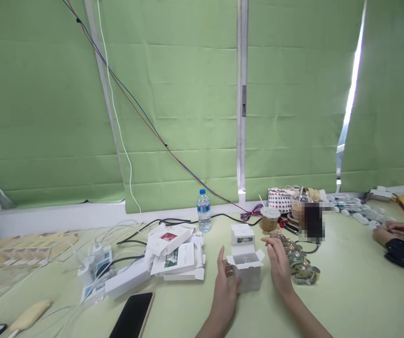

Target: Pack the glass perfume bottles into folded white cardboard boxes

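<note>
A small white cardboard box [247,278] stands upright on the table in front of me, its top flaps spread and its printed lid raised at the back. Something small and round shows inside, too indistinct to name. My left hand [225,287] grips the box's left side, thumb at the lower front and fingers along the side. To the right of the box, my right hand [279,268] is open with fingers stretched out, apart from the box and holding nothing. Just beyond that hand lies a pile of shiny round lids or discs [301,265].
Flattened printed boxes [179,258] are piled left of centre, near a power strip [128,277] with cables. A phone [133,315] lies at the front. A water bottle [204,211] and a drink cup [269,219] stand behind. Another person's hands [399,232] are at the right.
</note>
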Demonstrator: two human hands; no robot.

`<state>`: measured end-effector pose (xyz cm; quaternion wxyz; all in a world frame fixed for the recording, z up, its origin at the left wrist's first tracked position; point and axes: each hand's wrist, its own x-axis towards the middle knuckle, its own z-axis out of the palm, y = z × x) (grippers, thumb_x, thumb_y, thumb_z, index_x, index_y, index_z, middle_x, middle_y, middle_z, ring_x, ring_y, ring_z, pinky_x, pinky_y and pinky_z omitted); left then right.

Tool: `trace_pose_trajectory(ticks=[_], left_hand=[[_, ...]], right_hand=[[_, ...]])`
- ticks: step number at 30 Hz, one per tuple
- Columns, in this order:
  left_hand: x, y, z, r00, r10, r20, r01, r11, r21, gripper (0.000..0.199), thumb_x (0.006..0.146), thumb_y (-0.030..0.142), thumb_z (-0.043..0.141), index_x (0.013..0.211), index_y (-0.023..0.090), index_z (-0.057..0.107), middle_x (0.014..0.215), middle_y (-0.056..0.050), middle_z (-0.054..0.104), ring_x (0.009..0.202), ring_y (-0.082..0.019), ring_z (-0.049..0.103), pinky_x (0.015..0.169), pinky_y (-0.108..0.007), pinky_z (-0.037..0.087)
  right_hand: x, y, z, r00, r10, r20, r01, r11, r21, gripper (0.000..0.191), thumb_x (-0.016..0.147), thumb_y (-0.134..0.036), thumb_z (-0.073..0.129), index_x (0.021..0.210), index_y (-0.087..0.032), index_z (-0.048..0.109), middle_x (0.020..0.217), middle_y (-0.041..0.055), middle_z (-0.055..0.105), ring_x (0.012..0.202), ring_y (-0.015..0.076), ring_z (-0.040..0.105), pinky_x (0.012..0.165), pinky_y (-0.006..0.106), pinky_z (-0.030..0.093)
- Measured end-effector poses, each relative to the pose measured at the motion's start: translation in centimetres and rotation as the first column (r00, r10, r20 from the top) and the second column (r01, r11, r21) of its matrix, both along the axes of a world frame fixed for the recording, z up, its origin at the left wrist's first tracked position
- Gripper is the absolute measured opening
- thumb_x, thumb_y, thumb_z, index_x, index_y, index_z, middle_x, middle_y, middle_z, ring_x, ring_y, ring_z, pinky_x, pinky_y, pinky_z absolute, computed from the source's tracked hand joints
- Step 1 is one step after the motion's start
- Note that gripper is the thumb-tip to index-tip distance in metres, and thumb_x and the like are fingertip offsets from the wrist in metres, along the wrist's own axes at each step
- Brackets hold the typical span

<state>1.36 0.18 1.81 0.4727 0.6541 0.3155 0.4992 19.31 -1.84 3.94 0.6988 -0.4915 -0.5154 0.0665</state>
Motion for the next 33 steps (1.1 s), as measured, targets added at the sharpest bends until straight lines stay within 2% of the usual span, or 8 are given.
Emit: trace_pose_trajectory(ticks=[3, 5, 8, 12, 17, 23, 29, 33], left_hand=[[0.1, 0.2, -0.5, 1.000, 0.019, 0.011, -0.018, 1.000, -0.013, 0.070, 0.078, 0.010, 0.054, 0.137, 0.024, 0.018, 0.120, -0.010, 0.058, 0.100, -0.021, 0.058, 0.091, -0.035, 0.043], [0.1, 0.3, -0.7, 0.999, 0.028, 0.023, -0.027, 0.999, -0.023, 0.063, 0.077, 0.012, 0.055, 0.130, 0.023, 0.023, 0.122, -0.012, 0.056, 0.101, -0.021, 0.058, 0.089, -0.035, 0.044], [0.0, 0.4, -0.7, 0.999, 0.045, 0.023, -0.045, 0.999, -0.020, 0.053, 0.076, 0.011, 0.056, 0.121, 0.023, 0.030, 0.121, -0.012, 0.055, 0.100, -0.022, 0.059, 0.088, -0.035, 0.045], [-0.1, 0.2, -0.3, 1.000, 0.020, 0.003, -0.020, 0.999, 0.051, 0.043, 0.076, 0.010, 0.054, 0.115, 0.023, 0.041, 0.113, -0.007, 0.058, 0.100, -0.022, 0.058, 0.088, -0.035, 0.045], [-0.4, 0.3, -0.2, 0.999, -0.006, -0.038, 0.011, 0.991, 0.130, 0.039, 0.075, 0.009, 0.052, 0.112, 0.023, 0.054, 0.115, -0.005, 0.060, 0.106, -0.023, 0.056, 0.092, -0.035, 0.044], [-0.4, 0.3, -0.1, 1.000, -0.015, -0.022, 0.018, 0.990, 0.138, 0.037, 0.077, 0.014, 0.056, 0.112, 0.023, 0.056, 0.114, -0.007, 0.061, 0.105, -0.025, 0.057, 0.091, -0.038, 0.046], [-0.3, -0.4, 0.8, 0.998, -0.062, 0.007, 0.061, 0.989, 0.138, 0.033, 0.083, 0.032, 0.061, 0.114, 0.023, 0.054, 0.116, -0.008, 0.061, 0.105, -0.024, 0.058, 0.092, -0.037, 0.046], [-0.5, -0.4, 1.1, 0.996, -0.086, 0.020, 0.083, 0.988, 0.127, 0.031, 0.086, 0.039, 0.058, 0.111, 0.022, 0.055, 0.111, -0.008, 0.064, 0.102, -0.025, 0.060, 0.091, -0.036, 0.047]], right_hand=[[-0.2, 0.3, 0.1, 0.994, 0.036, -0.104, -0.038, 0.999, -0.016, 0.032, 0.095, -0.046, 0.036, 0.099, -0.021, 0.056, 0.075, 0.0013, 0.055, 0.068, 0.0185, 0.051, 0.064, 0.031, 0.042], [-0.5, 0.4, 0.1, 0.991, 0.066, -0.118, -0.069, 0.997, -0.018, 0.032, 0.096, -0.046, 0.034, 0.100, -0.021, 0.054, 0.070, 0.0004, 0.056, 0.063, 0.0172, 0.051, 0.060, 0.029, 0.042], [-0.9, 0.4, 0.1, 0.987, 0.099, -0.125, -0.101, 0.995, -0.010, 0.031, 0.095, -0.047, 0.037, 0.098, -0.021, 0.053, 0.070, 0.0008, 0.059, 0.064, 0.0173, 0.053, 0.061, 0.029, 0.044], [-0.7, 0.3, 0.0, 0.989, 0.102, -0.106, -0.103, 0.995, -0.003, 0.030, 0.094, -0.046, 0.039, 0.098, -0.021, 0.054, 0.070, 0.0007, 0.061, 0.067, 0.0180, 0.054, 0.066, 0.030, 0.042], [0.0, 0.1, 0.0, 0.993, 0.110, 0.041, -0.110, 0.994, 0.005, 0.027, 0.096, -0.041, 0.036, 0.101, -0.021, 0.053, 0.070, -0.0004, 0.064, 0.071, 0.0188, 0.058, 0.077, 0.033, 0.042], [-0.4, -0.1, -0.2, 0.966, 0.212, 0.145, -0.208, 0.977, -0.043, 0.030, 0.096, -0.042, 0.037, 0.094, -0.021, 0.058, 0.074, 0.0014, 0.066, 0.075, 0.0202, 0.062, 0.074, 0.031, 0.044], [-0.4, -0.2, -0.4, 0.928, 0.326, 0.183, -0.319, 0.945, -0.064, 0.039, 0.087, -0.056, 0.046, 0.096, -0.020, 0.060, 0.076, 0.0027, 0.063, 0.072, 0.0204, 0.058, 0.066, 0.030, 0.044], [-0.6, 0.0, -0.5, 0.946, 0.300, 0.120, -0.294, 0.954, -0.063, 0.027, 0.088, -0.045, 0.051, 0.092, -0.020, 0.059, 0.079, 0.0027, 0.059, 0.072, 0.0188, 0.055, 0.065, 0.028, 0.044]])
